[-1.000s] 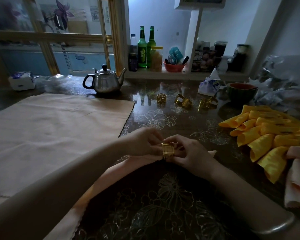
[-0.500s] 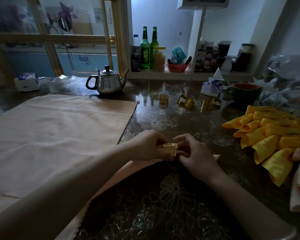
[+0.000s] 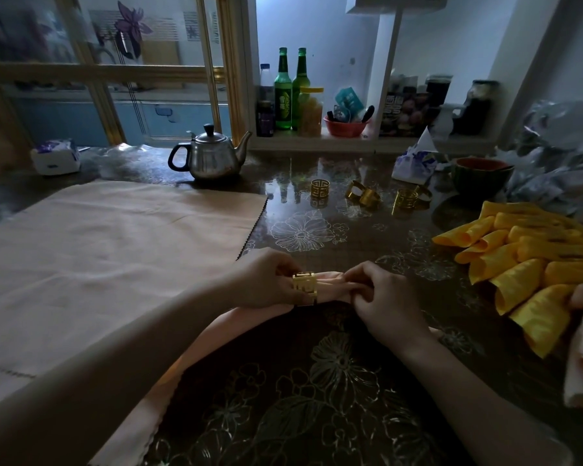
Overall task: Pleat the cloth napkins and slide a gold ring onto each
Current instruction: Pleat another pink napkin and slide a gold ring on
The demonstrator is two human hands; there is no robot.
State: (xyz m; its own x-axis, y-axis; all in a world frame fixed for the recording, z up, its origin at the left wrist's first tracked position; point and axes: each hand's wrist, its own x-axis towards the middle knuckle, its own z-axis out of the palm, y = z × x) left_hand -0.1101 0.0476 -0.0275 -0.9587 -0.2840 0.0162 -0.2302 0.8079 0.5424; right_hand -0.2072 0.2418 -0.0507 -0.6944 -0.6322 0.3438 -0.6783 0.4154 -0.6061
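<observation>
Gold ring [image 3: 304, 288] pinched by left hand [image 3: 266, 280] round pleated peach napkin [image 3: 332, 286], right hand [image 3: 387, 301] gripping the napkin's bunched end

No text fully legible. Green bottle [image 3: 282, 92]: yellow-green label with pale characters, too blurred to read. Dark packet [image 3: 399, 109] on shelf [image 3: 317, 143]: large pale characters, strokes not decipherable. Tissue pack [image 3: 56, 157], far left: blue print, unreadable. Second tissue pack [image 3: 414, 163], at right: blue pattern, no letters made out. Teal card [image 3: 349, 99] in red bowl [image 3: 344, 128]: faint marks, illegible.
</observation>
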